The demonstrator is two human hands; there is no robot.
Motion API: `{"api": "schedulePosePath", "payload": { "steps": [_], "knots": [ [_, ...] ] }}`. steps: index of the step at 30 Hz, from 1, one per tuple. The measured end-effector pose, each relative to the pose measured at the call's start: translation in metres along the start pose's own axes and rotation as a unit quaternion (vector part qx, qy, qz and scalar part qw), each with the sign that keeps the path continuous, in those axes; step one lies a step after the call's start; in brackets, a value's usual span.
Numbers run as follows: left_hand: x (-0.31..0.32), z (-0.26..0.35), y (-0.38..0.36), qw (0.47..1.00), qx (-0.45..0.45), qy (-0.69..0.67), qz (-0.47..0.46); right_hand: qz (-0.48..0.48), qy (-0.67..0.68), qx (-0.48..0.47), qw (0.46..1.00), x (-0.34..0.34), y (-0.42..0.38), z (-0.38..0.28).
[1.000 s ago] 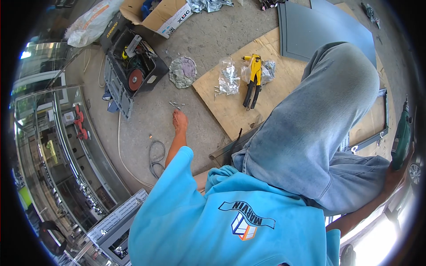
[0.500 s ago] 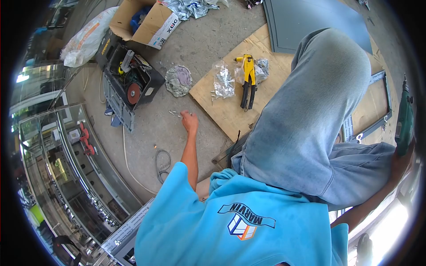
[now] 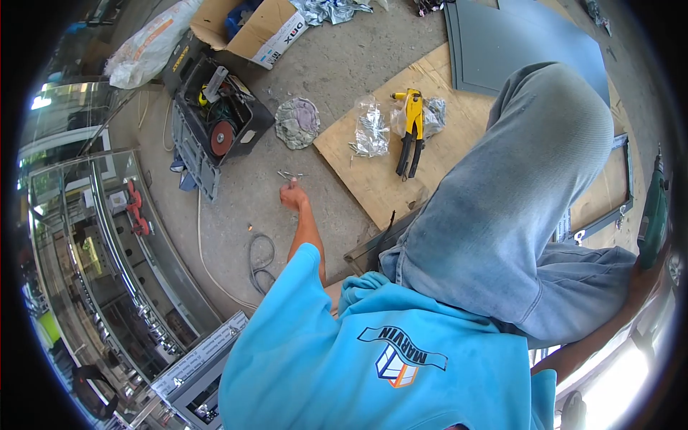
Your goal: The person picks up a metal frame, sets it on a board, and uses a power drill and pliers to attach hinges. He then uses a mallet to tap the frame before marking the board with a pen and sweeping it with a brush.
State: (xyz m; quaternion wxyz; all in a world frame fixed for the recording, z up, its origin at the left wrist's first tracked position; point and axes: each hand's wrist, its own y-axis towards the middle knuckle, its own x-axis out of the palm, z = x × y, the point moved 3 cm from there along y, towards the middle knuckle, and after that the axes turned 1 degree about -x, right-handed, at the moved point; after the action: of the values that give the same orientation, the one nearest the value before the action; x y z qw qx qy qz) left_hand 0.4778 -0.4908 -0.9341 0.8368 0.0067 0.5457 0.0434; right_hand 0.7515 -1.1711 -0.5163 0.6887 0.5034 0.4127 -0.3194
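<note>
My left hand (image 3: 292,196) is low over the concrete floor, its fingers drawn together beside a few small metal rivets (image 3: 288,175). Whether anything is between the fingers is too small to tell. At the far right, my right hand (image 3: 648,261) is wrapped round the grip of a green drill (image 3: 653,208), whose bit points away from me. A yellow rivet gun (image 3: 413,118) with black handles lies on the plywood board (image 3: 351,175), between a clear bag of small silvery parts (image 3: 372,130) and another clear bag (image 3: 433,115).
An open tool case (image 3: 247,140) with a grinder stands left of a crumpled cloth (image 3: 297,123). Behind it is a cardboard box (image 3: 269,32). Grey panels (image 3: 527,50) lie at the back right, a metal frame (image 3: 609,215) at the right, glass-and-metal frames (image 3: 115,244) at the left.
My left hand has shifted slightly left and nearer to me, away from the rivets. The whole view has shifted a little. My right hand still holds the drill.
</note>
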Motion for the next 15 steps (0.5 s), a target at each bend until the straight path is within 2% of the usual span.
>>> {"api": "schedulePosePath", "payload": {
  "steps": [1, 3, 4, 5, 6, 7, 8, 9, 11, 12, 15],
  "knots": [
    [-0.006, 0.003, 0.0, 0.999, -0.006, 0.012, -0.039, 0.001, 0.003, 0.0, 1.0, 0.0, 0.001, -0.003],
    [-0.02, 0.019, -0.006, 0.998, -0.019, 0.038, -0.053, 0.003, 0.011, 0.004, 1.0, -0.002, 0.003, -0.008],
    [0.012, -0.01, 0.015, 0.994, 0.026, 0.092, -0.057, 0.007, 0.012, 0.0, 1.0, -0.004, 0.003, -0.014],
    [0.019, -0.021, 0.02, 0.996, 0.004, 0.075, -0.047, -0.015, 0.054, 0.037, 0.998, -0.004, 0.004, -0.02],
    [0.038, -0.04, 0.034, 0.981, 0.091, 0.17, -0.025, -0.022, 0.026, 0.064, 0.997, 0.003, -0.007, -0.012],
    [0.059, -0.057, 0.042, 0.947, 0.195, 0.253, 0.045, 0.049, 0.01, -0.016, 0.999, 0.001, -0.006, -0.022],
    [0.076, -0.074, 0.041, 0.963, 0.205, 0.168, 0.045, 0.01, -0.053, 0.002, 0.999, 0.008, -0.017, -0.002],
    [0.055, -0.054, 0.024, 0.97, 0.129, 0.185, -0.094, 0.017, -0.072, 0.011, 0.997, -0.012, -0.002, -0.027],
    [0.083, -0.075, 0.031, 0.984, 0.08, 0.156, -0.036, 0.018, -0.019, 0.033, 0.999, -0.021, 0.006, -0.037],
    [0.075, -0.057, 0.019, 0.99, 0.131, 0.014, 0.041, -0.01, -0.037, 0.075, 0.996, -0.03, 0.011, -0.047],
    [0.051, -0.004, -0.013, 0.989, 0.144, 0.018, -0.009, -0.012, -0.033, 0.05, 0.998, -0.037, 0.015, -0.048]
  ]
}}
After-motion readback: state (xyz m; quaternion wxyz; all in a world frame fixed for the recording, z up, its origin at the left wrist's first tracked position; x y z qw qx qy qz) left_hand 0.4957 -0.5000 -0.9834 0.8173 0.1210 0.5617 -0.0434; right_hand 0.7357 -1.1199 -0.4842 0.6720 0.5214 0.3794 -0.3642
